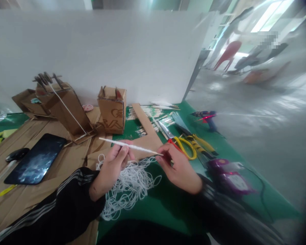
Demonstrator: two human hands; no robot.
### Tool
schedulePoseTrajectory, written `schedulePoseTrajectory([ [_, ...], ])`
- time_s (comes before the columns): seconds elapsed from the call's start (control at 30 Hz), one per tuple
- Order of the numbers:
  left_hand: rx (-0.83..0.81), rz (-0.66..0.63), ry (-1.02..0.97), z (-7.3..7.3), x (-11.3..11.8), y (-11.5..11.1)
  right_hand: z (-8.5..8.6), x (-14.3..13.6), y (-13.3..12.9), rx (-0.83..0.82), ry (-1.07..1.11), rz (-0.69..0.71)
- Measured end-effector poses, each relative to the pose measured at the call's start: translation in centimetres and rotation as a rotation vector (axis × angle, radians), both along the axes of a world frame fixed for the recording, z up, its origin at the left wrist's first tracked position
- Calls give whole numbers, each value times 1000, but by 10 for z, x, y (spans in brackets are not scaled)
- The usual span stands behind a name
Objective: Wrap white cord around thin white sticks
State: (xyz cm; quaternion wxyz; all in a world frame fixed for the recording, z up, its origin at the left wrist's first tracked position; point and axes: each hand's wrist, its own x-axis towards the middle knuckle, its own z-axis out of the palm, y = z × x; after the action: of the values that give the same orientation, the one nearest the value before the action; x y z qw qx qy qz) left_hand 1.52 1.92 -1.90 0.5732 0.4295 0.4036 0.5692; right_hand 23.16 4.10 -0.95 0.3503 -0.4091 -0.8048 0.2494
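A: What is the head-worn camera showing?

B: Above a green worktop (pixel 155 204), a person in black, white-striped sleeves (pixel 73 200) is holding a thin, pale, pointed stick wrapped in white cord (pixel 141 148). The left hand (pixel 113 164) is clamping thumb and fingers on the wrapping, left of the middle; the right hand (pixel 178 167) is pinching the right tip.

A: Which step is appearing in hand?

B: Judging by the wrapping, the person is seemingly winding or smoothing cord near that tip. The next move is probably calling for a firm left grip and a light touch from the right fingers.

A: What else is lying close by?

B: A tangled heap of thin white cord (pixel 132 190) is spreading below the hands. Scissors with yellow-and-red handles (pixel 191 151) are lying just beyond the right hand.

A: And what is hiding?

B: The right hand's back is covering some fingers; any strand linking heap and stick is escaping view. The frame is cutting off both sleeves, and blur is softening a purple-and-white object (pixel 225 177) at right.
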Motion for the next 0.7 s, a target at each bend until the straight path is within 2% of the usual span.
schedulePoseTrajectory([
  [0.47,-19,-6,-14,0,1,0,-1,0,1,3,-5,47],
  [0.7,-15,17,-8,0,1,1,-1,-1,-1,-28,-13,6],
])
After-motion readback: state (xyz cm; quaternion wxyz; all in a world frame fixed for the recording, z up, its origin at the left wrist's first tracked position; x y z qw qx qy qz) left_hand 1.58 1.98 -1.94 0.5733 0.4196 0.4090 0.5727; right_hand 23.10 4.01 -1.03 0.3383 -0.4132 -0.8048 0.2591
